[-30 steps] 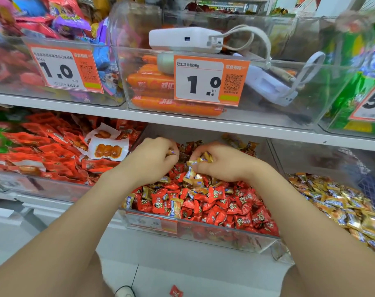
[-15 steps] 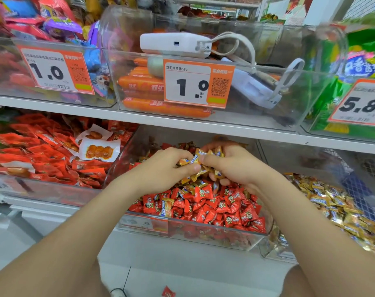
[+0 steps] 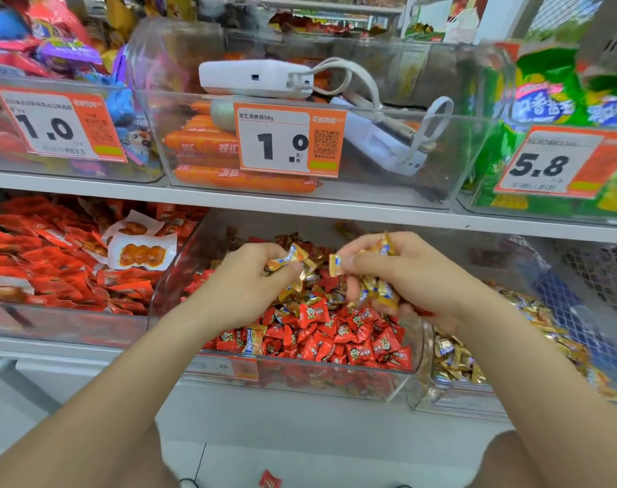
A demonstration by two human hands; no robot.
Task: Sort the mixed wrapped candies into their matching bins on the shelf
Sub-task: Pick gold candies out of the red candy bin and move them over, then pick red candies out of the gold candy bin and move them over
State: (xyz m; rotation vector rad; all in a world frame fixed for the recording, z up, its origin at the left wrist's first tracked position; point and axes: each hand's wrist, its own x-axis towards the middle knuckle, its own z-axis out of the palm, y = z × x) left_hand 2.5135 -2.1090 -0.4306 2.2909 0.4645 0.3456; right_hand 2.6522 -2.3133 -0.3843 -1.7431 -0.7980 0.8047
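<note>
A clear bin (image 3: 335, 380) on the lower shelf holds mostly red wrapped candies (image 3: 338, 332) with gold-orange ones mixed in. My left hand (image 3: 243, 287) hovers over the bin and pinches a gold-orange candy (image 3: 287, 258) between thumb and fingers. My right hand (image 3: 402, 272) is just to its right, gripping a bunch of gold candies (image 3: 374, 294) that stick out above and below the fingers. The bin to the right (image 3: 451, 403) holds a heap of gold wrapped candies (image 3: 532, 322).
To the left lies a bin of red snack packets (image 3: 53, 269). The upper shelf carries bins with orange sausages (image 3: 208, 146), a white device with a cable (image 3: 254, 79), green bags (image 3: 560, 100) and price tags. One red candy (image 3: 270, 480) lies on the floor.
Both hands have lifted out of the candy pile with gold candies. They have drawn slightly apart, and the view has tilted up a little.
</note>
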